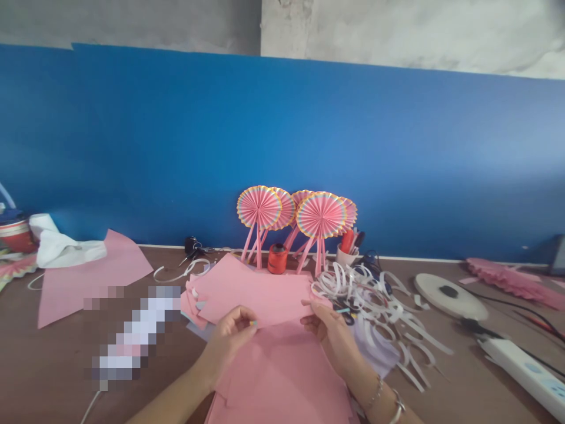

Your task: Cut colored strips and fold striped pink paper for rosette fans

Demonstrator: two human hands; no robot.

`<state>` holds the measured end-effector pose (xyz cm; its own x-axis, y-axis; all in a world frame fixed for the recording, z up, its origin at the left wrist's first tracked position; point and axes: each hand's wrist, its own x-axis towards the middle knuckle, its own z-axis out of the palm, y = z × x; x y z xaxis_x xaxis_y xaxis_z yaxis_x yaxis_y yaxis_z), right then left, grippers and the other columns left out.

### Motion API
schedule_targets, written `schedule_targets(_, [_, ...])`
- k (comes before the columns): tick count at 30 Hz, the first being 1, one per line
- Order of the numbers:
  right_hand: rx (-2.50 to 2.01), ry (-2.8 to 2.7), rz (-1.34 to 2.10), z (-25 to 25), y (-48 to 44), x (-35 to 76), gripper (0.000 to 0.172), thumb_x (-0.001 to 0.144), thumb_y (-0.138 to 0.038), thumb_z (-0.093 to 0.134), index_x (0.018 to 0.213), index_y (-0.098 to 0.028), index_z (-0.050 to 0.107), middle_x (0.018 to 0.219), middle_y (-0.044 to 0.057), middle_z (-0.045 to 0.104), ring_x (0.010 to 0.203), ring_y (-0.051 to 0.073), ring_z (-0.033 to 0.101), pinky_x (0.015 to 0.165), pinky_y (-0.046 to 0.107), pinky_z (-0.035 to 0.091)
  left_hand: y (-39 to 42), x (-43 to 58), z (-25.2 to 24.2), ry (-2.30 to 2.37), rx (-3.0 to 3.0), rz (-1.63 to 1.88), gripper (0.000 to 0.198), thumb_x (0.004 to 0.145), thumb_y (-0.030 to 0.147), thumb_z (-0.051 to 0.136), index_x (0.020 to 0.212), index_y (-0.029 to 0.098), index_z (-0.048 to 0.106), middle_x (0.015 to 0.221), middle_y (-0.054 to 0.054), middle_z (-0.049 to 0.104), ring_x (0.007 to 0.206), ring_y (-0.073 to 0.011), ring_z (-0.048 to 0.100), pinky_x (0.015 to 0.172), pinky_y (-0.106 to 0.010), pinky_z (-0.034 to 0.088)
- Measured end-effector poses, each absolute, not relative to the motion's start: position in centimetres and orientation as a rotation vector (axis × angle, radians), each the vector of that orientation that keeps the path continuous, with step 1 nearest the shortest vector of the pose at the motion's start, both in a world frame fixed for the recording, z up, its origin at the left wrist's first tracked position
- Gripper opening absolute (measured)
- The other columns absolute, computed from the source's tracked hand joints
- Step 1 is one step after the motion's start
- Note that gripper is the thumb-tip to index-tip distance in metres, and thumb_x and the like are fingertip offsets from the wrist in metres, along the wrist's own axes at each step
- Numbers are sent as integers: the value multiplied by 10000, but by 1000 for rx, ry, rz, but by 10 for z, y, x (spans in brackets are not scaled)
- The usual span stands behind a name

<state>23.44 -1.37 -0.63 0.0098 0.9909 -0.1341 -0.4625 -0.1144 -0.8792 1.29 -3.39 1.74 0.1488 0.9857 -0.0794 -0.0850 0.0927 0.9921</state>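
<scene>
Pink paper sheets (286, 371) lie stacked at the front middle of the table, with another pink sheet (260, 291) over their far part. My left hand (233, 335) pinches the near left edge of that upper sheet, thumb and forefinger together. At its right edge, my right hand (329, 333) holds the same sheet between thumb and fingers. Behind the paper stand several round pleated pink fans (321, 215) with striped rims and pink strip legs, around a small red container (278, 259).
Curled white paper strips (388, 306) lie right of my right hand. Farther right are a white round disc (450, 295), a power strip (525, 374) and cables. On the left are a large pink sheet (88, 282) and white cloth-like material (68, 250). A blue panel (176, 147) stands behind.
</scene>
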Motion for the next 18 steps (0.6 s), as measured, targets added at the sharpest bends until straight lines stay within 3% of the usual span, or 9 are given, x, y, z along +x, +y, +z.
schedule_targets(5, [-899,-696,1550,-5,-13,232,255,610,-348,763,760,-143,735,618,29,673,538,112,599,544,211,465,-31,9,19,1101,1136,1122,163,615,288,667,664,186,550,631,50,486,637,-114,461,636,-227,361])
schedule_targets(9, [-1034,-794,1418,-7,-10,238,356,683,-415,700,941,-170,710,701,47,699,579,136,607,569,247,466,-24,-1,14,1123,1138,1212,158,614,275,670,672,182,556,654,34,528,673,-132,508,645,-232,384])
schedule_targets(11, [-1181,-957,1221,-7,-8,245,410,698,-436,677,1025,-189,682,783,65,712,605,165,610,570,282,465,-17,-10,10,1221,1143,1299,170,629,303,667,699,180,574,704,12,577,724,-156,545,679,-250,410])
schedule_targets(15, [-1318,-1701,641,-6,-9,253,208,766,-319,607,905,-204,710,898,89,709,813,234,619,738,357,456,-1,-33,5,1505,1364,1476,209,705,347,593,829,182,626,862,-47,643,848,-210,591,772,-308,458])
schedule_targets(18, [-1350,-2201,249,-3,-12,250,203,810,-199,528,931,-182,690,957,96,696,937,246,586,820,367,412,7,-48,3,1633,1784,1589,189,762,298,509,845,185,635,919,-74,635,886,-221,594,809,-335,475])
